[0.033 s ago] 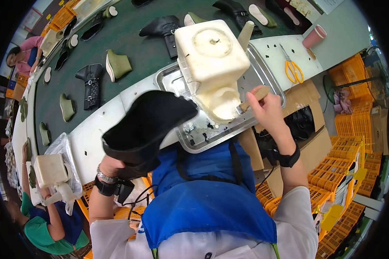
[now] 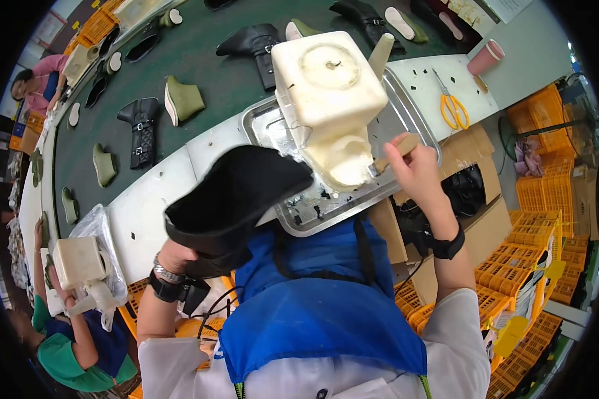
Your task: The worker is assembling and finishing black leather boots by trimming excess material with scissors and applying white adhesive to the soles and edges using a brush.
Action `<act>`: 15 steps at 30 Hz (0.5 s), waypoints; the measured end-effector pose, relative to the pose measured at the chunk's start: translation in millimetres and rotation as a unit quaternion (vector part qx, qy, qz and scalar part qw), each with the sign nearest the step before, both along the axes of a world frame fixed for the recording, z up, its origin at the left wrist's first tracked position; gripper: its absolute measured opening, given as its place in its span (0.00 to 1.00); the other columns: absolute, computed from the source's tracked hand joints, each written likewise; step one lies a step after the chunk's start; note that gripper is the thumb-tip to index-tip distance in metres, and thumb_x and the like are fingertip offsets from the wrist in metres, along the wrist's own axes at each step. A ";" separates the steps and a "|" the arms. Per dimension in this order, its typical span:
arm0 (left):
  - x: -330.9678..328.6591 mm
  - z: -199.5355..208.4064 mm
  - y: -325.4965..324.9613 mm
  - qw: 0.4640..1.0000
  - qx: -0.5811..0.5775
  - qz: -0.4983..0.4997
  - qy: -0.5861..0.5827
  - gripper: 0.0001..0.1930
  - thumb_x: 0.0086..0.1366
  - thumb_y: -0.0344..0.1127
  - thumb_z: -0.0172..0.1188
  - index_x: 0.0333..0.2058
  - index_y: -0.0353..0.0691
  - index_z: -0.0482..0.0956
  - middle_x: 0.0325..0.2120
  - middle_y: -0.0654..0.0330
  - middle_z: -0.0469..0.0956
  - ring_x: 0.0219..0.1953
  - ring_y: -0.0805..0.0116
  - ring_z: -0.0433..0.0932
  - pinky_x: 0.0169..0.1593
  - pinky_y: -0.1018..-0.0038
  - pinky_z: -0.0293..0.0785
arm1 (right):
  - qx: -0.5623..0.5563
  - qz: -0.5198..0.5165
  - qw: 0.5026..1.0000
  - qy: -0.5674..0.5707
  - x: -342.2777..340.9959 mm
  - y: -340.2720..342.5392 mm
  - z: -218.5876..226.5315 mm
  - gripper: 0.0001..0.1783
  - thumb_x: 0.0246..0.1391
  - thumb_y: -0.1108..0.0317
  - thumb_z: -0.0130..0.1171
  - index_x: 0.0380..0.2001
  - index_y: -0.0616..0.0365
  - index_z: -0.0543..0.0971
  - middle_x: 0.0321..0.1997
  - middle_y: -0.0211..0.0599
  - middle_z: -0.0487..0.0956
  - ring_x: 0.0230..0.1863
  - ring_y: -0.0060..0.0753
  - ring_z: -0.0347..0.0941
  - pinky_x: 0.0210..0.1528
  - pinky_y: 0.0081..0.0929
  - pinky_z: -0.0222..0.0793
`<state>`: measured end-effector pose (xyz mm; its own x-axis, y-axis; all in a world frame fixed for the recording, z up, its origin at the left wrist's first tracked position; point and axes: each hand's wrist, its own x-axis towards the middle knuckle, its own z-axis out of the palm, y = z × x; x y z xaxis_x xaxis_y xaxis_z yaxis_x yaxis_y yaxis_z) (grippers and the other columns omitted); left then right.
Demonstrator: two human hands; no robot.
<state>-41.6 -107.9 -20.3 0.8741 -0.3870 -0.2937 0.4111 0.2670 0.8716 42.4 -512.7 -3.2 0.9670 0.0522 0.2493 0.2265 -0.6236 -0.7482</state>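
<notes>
The right hand (image 2: 412,166) has its fingers closed around the wooden handle of a brush (image 2: 406,145), with no slack in the grip. The brush slants down and leftward from the hand, its head at the spout-like mouth of a boxy off-white tub (image 2: 329,80); whether the bristles touch the rim or the white paste inside is too small to tell. The tub stands in a metal tray (image 2: 299,228).

The left hand (image 2: 175,253) holds a black boot (image 2: 236,199) off the surface (image 2: 146,199), to the left of the tray; the boot hides most of that grip, so how far the fingers wrap around cannot be told. The boot's long axis slants up to the right, its far end in front of the tray's left side, pointing toward the tub. The right hand is much nearer the tub than the left.

Right of the tray lie orange-handled scissors (image 2: 454,110), with a pink cup (image 2: 486,58) beyond. Past the tray's far side, a green belt (image 2: 219,83) carries black boots and green shoes. Below the tray's right side sits a cardboard box (image 2: 479,219).
</notes>
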 end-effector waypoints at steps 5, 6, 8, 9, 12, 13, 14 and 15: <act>8.8 -15.9 -30.8 0.991 -0.050 -0.117 0.030 0.55 0.29 0.46 0.77 0.57 0.34 0.57 0.55 0.54 0.63 0.57 0.63 0.61 0.60 0.67 0.54 | 0.194 -0.077 0.974 0.085 6.9 -18.8 -3.8 0.09 0.50 0.68 0.57 0.28 0.64 0.74 0.15 0.28 0.73 0.15 0.16 0.65 0.18 0.14 0.60; 10.6 -20.4 -33.3 0.991 -0.052 -0.119 0.030 0.55 0.29 0.46 0.77 0.57 0.34 0.57 0.55 0.54 0.63 0.57 0.63 0.61 0.60 0.67 0.54 | 0.254 -0.080 0.959 0.101 10.0 -20.8 -2.6 0.13 0.55 0.62 0.53 0.31 0.63 0.74 0.18 0.26 0.73 0.15 0.14 0.64 0.18 0.11 0.60; 12.7 -27.3 -39.3 0.988 -0.071 -0.124 0.062 0.55 0.30 0.46 0.77 0.57 0.34 0.57 0.55 0.54 0.63 0.57 0.63 0.61 0.60 0.67 0.55 | 0.364 -0.027 0.917 0.160 13.2 -25.9 4.3 0.16 0.56 0.59 0.49 0.33 0.63 0.74 0.18 0.28 0.73 0.16 0.14 0.65 0.19 0.11 0.61; 13.1 -30.3 -42.1 0.986 -0.080 -0.126 0.077 0.55 0.30 0.46 0.77 0.57 0.34 0.57 0.55 0.54 0.63 0.57 0.63 0.61 0.60 0.67 0.55 | 0.468 0.033 0.857 0.213 12.7 -28.1 10.3 0.19 0.58 0.56 0.46 0.34 0.63 0.74 0.19 0.29 0.74 0.16 0.14 0.65 0.20 0.12 0.62; 21.9 -44.3 -49.0 0.977 -0.108 -0.127 0.135 0.55 0.30 0.46 0.77 0.57 0.34 0.57 0.55 0.54 0.63 0.56 0.63 0.62 0.60 0.67 0.55 | 0.492 0.061 0.834 0.241 16.0 -1.3 22.6 0.22 0.60 0.53 0.41 0.37 0.62 0.74 0.21 0.33 0.75 0.17 0.17 0.67 0.22 0.12 0.64; 22.0 -47.8 -50.8 0.974 -0.116 -0.127 0.150 0.54 0.30 0.46 0.77 0.57 0.34 0.57 0.54 0.54 0.63 0.56 0.63 0.62 0.60 0.67 0.55 | 0.502 0.089 0.826 0.239 13.7 6.4 24.8 0.21 0.60 0.55 0.42 0.38 0.62 0.74 0.22 0.35 0.75 0.17 0.18 0.67 0.22 0.12 0.65; 21.1 -50.3 -52.3 0.970 -0.124 -0.127 0.165 0.54 0.30 0.46 0.77 0.57 0.34 0.57 0.54 0.54 0.63 0.56 0.63 0.62 0.60 0.67 0.55 | 0.499 0.108 0.832 0.215 10.0 11.9 26.7 0.15 0.57 0.60 0.48 0.36 0.62 0.75 0.22 0.37 0.76 0.18 0.18 0.69 0.23 0.13 0.66; 20.0 -52.8 -53.5 0.967 -0.132 -0.127 0.180 0.54 0.30 0.46 0.77 0.57 0.34 0.57 0.54 0.54 0.63 0.56 0.63 0.62 0.60 0.67 0.55 | 0.447 0.121 0.866 0.186 5.0 19.3 32.8 0.11 0.55 0.64 0.51 0.34 0.62 0.76 0.23 0.36 0.76 0.19 0.18 0.69 0.23 0.15 0.67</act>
<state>-21.6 -161.4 -73.1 0.6007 -0.6783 -0.4232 0.7565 0.3110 0.5754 47.5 -493.4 29.7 0.9769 0.2111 -0.0325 -0.0913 0.2753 -0.9570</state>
